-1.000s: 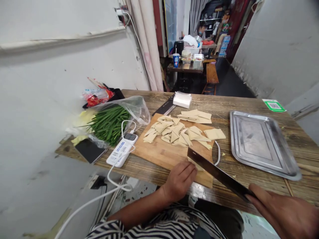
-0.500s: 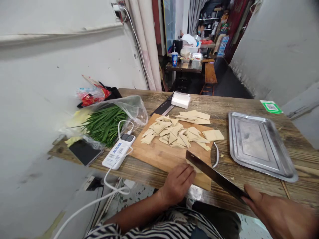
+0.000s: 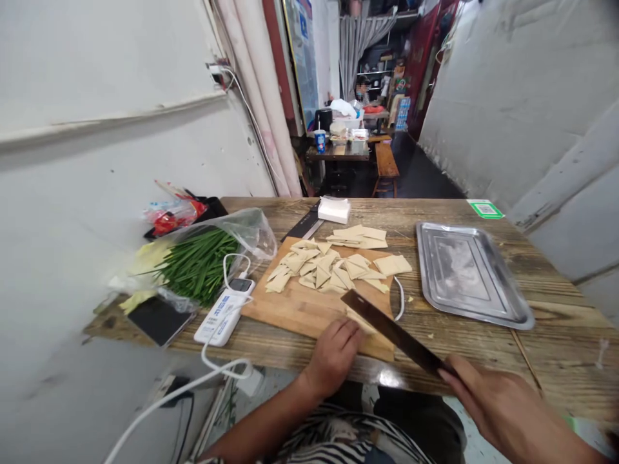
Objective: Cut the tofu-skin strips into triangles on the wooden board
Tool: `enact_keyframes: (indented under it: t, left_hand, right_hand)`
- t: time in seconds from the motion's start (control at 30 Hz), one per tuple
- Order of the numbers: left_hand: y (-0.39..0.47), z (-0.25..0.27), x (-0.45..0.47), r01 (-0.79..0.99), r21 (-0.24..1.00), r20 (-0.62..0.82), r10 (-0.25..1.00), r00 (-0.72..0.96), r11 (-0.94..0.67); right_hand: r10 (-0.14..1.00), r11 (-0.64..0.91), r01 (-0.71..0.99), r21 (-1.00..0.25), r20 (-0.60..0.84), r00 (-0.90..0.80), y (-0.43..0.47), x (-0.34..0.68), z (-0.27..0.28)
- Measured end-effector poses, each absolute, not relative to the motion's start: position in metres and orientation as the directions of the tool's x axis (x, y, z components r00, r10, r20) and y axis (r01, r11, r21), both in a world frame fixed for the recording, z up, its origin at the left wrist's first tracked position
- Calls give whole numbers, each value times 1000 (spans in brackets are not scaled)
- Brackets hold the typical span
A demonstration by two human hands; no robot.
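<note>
My right hand (image 3: pixel 503 406) grips the handle of a long dark cleaver (image 3: pixel 387 328), its blade slanting over the near right corner of a wooden cutting board (image 3: pixel 300 309). My left hand (image 3: pixel 333 354) rests on the board's near edge, fingertips pressing a pale tofu sheet piece (image 3: pixel 362 320) beside the blade. Several cut tofu triangles (image 3: pixel 324 267) lie piled at the board's far side, and a few uncut sheets (image 3: pixel 360 236) lie beyond them on the wooden table (image 3: pixel 483 348).
A steel tray (image 3: pixel 469 274) sits to the right. A bag of green chives (image 3: pixel 200 261), a white power bank with cable (image 3: pixel 220 316) and a dark phone (image 3: pixel 155 320) lie left. A second knife (image 3: pixel 304 225) and a white block (image 3: pixel 333 209) sit far back. A person is in the distant room.
The view has tilted upward and pulled back, so everything sits lower and smaller in frame. My hands and the cleaver keep the same pose over the board's near edge.
</note>
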State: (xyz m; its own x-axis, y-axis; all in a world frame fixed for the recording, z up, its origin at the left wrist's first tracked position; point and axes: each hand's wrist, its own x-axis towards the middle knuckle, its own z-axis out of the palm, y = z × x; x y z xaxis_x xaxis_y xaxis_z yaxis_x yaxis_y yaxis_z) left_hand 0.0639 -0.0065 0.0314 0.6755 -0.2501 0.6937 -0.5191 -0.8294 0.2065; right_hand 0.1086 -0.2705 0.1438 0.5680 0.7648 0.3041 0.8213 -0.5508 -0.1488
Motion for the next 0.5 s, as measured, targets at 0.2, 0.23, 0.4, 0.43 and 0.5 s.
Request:
enact_keyframes:
  t: [0.2,0.23,0.4,0.43,0.5]
  left_hand:
    - [-9,54,71,-427,95,565,-304,767,-899]
    - [-9,60,75,-438,59,500,-353,791,-897]
    - [-13,91,95,-417,28,104,-413,905,-908]
    - [-15,98,98,-398,24,40,-397,917,-917]
    - [-20,111,104,-374,0,-62,-374,926,-927]
  right_hand:
    - [722,-581,803,-131,372,583,-278,112,158]
    - [712,-591,798,-119,386,586,-281,112,158]
    - [632,-643,756,-125,471,616,-304,106,135]
    - [609,-656,741,-140,482,630,-311,104,127]
    - [561,-676,713,-184,499,660,-325,98,108]
